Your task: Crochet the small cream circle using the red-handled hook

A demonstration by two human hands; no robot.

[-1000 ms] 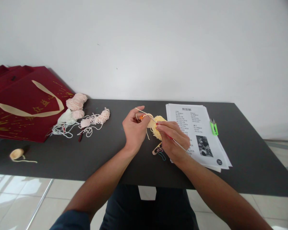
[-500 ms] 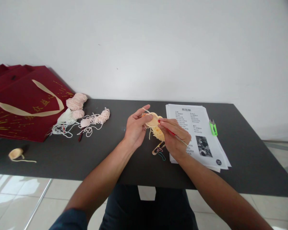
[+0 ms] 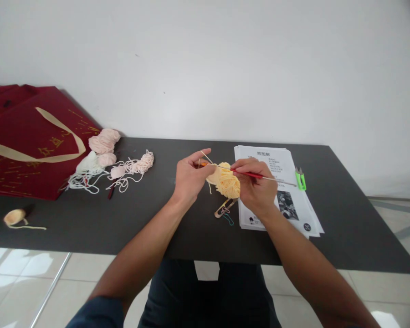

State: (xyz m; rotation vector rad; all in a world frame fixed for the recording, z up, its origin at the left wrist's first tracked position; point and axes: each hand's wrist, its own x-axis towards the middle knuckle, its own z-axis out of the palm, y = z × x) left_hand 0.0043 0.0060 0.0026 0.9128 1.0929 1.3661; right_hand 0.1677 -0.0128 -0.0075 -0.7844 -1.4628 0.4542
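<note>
Dial: centred on the pale yarn piece [image 3: 212,177], 12 towards the wall [image 3: 205,77].
Pale yarn piece: between the two hands above the table [image 3: 150,228]; in contact with the left hand, the nearer one; partly covered by its thumb.
Left hand [image 3: 191,177]: at 9 o'clock; thumb and fingers closed on the piece, forefinger extended towards 2 with a yarn strand [image 3: 207,157] running from it; small orange item [image 3: 203,164] at the fingers.
Right hand [image 3: 258,184]: at 3 o'clock; fingers closed round the red-handled hook [image 3: 251,174] in a pinch grip.
Hook axis: nearly level, from just past 9 at the working end to just past 3 at the butt; working end directed at the piece beside the left thumb. Whether the tip sits inside a loop is too small to tell.
Yellow yarn ball [image 3: 228,181]: between 3 and 4, just beside the piece.
Large pin [image 3: 220,209]: between 5 and 6, on the table.
Printed sheets [image 3: 302,212]: between 3 and 4, partly beneath the right hand.
Green snips [image 3: 300,178]: at 3, by the sheets' edge.
Change from half a second ago: hook swung flatter, its butt formerly towards 4; piece's round face less exposed; yarn ball more exposed.
</note>
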